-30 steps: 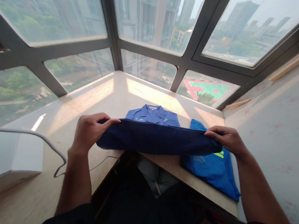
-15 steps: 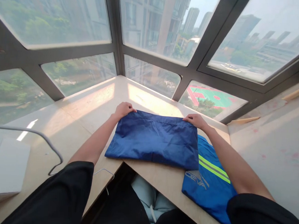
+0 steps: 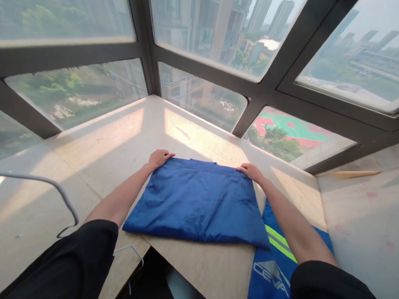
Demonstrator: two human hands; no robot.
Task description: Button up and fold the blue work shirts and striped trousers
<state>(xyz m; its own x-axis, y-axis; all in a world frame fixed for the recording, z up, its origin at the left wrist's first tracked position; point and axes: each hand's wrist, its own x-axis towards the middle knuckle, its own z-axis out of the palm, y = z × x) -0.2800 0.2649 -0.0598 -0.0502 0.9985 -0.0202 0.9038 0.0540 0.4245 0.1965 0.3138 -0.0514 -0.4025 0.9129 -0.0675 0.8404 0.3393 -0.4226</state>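
Note:
A folded dark blue garment (image 3: pixel 196 203) lies across the pale tabletop in front of me, its top edge straight and its sides slanting outward towards me. My left hand (image 3: pixel 160 158) pinches its far left corner between thumb and fingers. At the far right corner, my right hand (image 3: pixel 250 170) grips the same edge. Partly under my right forearm lies a second, brighter blue garment (image 3: pixel 267 255) with a yellow-green reflective stripe and a grey CEVA print. The dark garment's lower right corner overlaps it slightly.
Windows with grey frames (image 3: pixel 206 74) close in the far side of the table (image 3: pixel 118 158). A grey cable (image 3: pixel 55 184) arches at the left, with a thin white cable (image 3: pixel 132 248) by the front edge. A papered wall (image 3: pixel 373 212) stands at the right.
The view has shifted, so the dark garment appears lower and larger. Both hands keep hold of its far corners. A small strip of cloth now shows above the middle of its top edge.

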